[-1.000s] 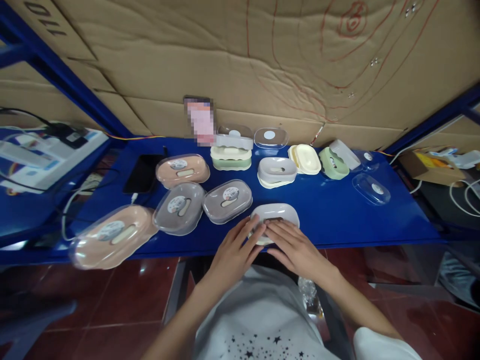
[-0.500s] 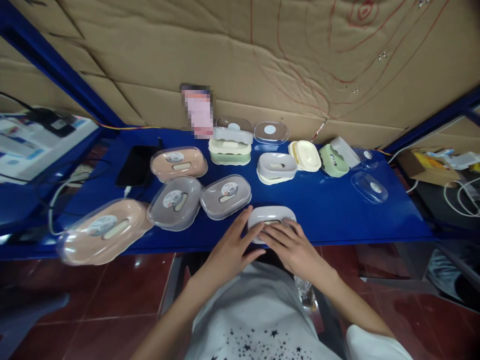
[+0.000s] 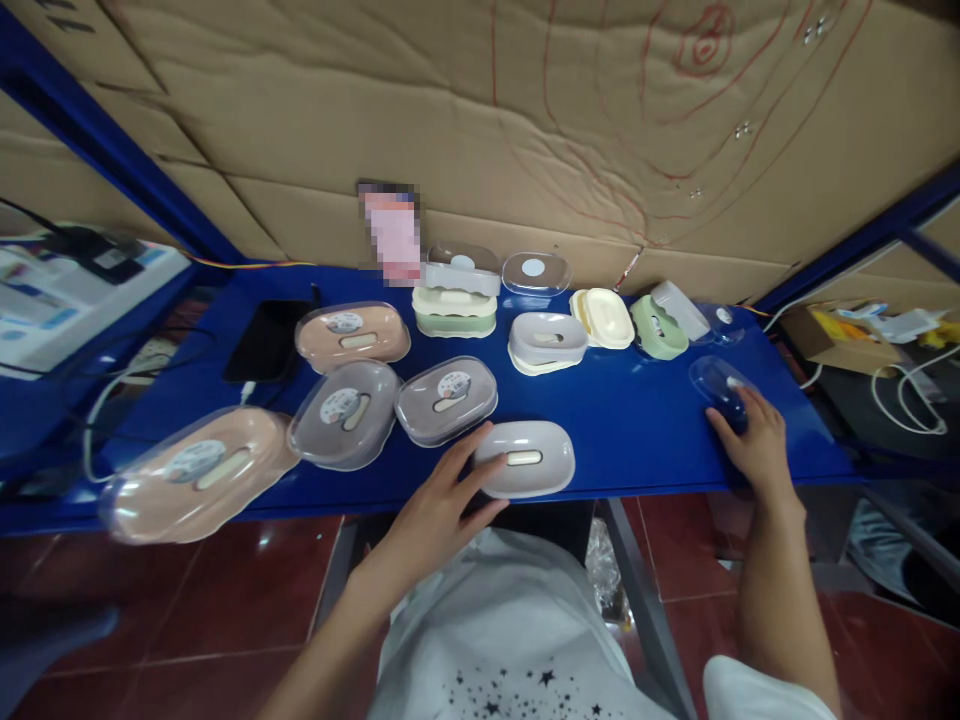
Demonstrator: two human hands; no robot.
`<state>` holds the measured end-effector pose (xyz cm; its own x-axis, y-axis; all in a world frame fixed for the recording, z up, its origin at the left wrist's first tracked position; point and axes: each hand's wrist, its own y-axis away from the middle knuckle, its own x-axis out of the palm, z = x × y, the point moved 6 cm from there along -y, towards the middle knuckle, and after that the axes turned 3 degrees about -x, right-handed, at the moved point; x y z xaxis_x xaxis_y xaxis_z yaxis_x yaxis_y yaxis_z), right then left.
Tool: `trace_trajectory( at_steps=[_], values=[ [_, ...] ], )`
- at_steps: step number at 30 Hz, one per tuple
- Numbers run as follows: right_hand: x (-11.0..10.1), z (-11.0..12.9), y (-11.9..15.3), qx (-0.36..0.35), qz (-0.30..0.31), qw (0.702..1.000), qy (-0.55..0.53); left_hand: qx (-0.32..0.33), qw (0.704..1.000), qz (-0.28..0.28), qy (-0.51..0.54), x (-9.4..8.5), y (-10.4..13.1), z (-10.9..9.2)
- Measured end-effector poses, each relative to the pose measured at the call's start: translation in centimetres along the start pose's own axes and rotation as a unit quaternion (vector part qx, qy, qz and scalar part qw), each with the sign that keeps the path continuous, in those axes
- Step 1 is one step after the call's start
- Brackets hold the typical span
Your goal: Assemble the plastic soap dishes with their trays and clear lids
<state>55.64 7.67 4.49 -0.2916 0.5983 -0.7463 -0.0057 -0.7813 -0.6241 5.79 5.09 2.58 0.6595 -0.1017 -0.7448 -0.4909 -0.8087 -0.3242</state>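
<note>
brown cardboard backs a blue tabletop, and both hands are down at work! the left hand has its thumb and fingers spread, fingertips touching the left end of a pale grey box. that box sits right of those fingers, by the near table edge, slot upward, a cream strip lying in the slot; its long axis runs left to right, roughly along that edge.

over to the right hand: thumb apart from the fingers, tips over the near end of a clear lid; whether they clamp it, i cannot tell. the lid slants, far end to the left, near end under the fingertips.

just beyond the left fingers, a grey lidded box shows a label and pale slot under its clear cover; what is deeper inside stays hidden. farther left of them lies a peach lidded box, covered likewise. right of the right fingers, well apart, an open carton holds yellow and white items, too blurred to name.
</note>
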Motion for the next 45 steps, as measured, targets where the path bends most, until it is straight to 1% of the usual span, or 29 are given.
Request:
trace_trajectory(
  at_steps=[1,2,5,6,8,11,13,15,18,20,22,24,27,30,35,39,41,45],
  values=[
    [0.1,1.0,0.6,0.001,0.013,1.000,-0.006,0.000,1.000,0.000,0.003,0.0,0.0,0.0],
    [0.4,2.4,1.3,0.000,0.030,0.999,-0.016,-0.001,1.000,0.001,0.006,0.1,0.0,0.0],
    [2.2,8.5,2.8,-0.013,0.087,0.994,-0.067,-0.004,1.000,0.006,0.012,0.1,0.0,0.1],
    [2.8,10.7,3.0,-0.018,0.100,0.991,-0.088,-0.006,1.000,0.009,0.015,0.1,0.0,0.2],
    [3.7,14.6,2.8,-0.017,0.106,0.985,-0.137,-0.013,0.999,0.013,0.026,0.1,0.0,0.4],
    [4.7,19.8,2.2,-0.024,0.117,0.966,-0.227,-0.049,0.997,0.014,0.051,0.2,-0.1,0.8],
    [5.1,23.1,2.0,-0.070,0.145,0.952,-0.260,-0.074,0.995,0.011,0.066,0.4,-0.1,1.1],
    [5.3,25.7,2.1,-0.129,0.164,0.943,-0.260,-0.090,0.993,0.010,0.074,0.7,-0.1,1.3],
    [5.2,28.2,2.2,-0.202,0.158,0.940,-0.226,-0.095,0.992,0.014,0.077,0.9,0.1,1.5],
    [5.1,29.2,2.4,-0.230,0.149,0.941,-0.196,-0.092,0.992,0.015,0.080,0.9,0.1,1.5],
    [5.2,29.6,2.6,-0.239,0.143,0.945,-0.173,-0.091,0.992,0.017,0.083,0.8,0.1,1.5],
    [5.3,29.5,2.8,-0.235,0.133,0.949,-0.166,-0.092,0.992,0.020,0.081,0.7,0.1,1.5],
    [5.7,28.5,3.3,-0.224,0.124,0.950,-0.180,-0.090,0.993,0.019,0.073,0.7,0.1,1.3],
    [5.9,27.7,3.6,-0.214,0.135,0.951,-0.176,-0.087,0.994,0.014,0.069,0.8,0.0,1.2],
    [5.5,28.2,3.7,-0.235,0.157,0.948,-0.144,-0.089,0.993,0.014,0.071,1.0,0.1,1.3],
    [5.4,28.7,3.5,-0.272,0.172,0.938,-0.128,-0.085,0.993,0.008,0.078,0.7,0.1,1.3],
    [5.7,28.7,3.7,-0.271,0.175,0.938,-0.125,-0.080,0.993,0.008,0.082,0.6,0.0,1.2],
    [6.5,28.3,4.3,-0.250,0.152,0.946,-0.136,-0.080,0.994,0.009,0.074,0.7,-0.2,0.9]
  ],
)
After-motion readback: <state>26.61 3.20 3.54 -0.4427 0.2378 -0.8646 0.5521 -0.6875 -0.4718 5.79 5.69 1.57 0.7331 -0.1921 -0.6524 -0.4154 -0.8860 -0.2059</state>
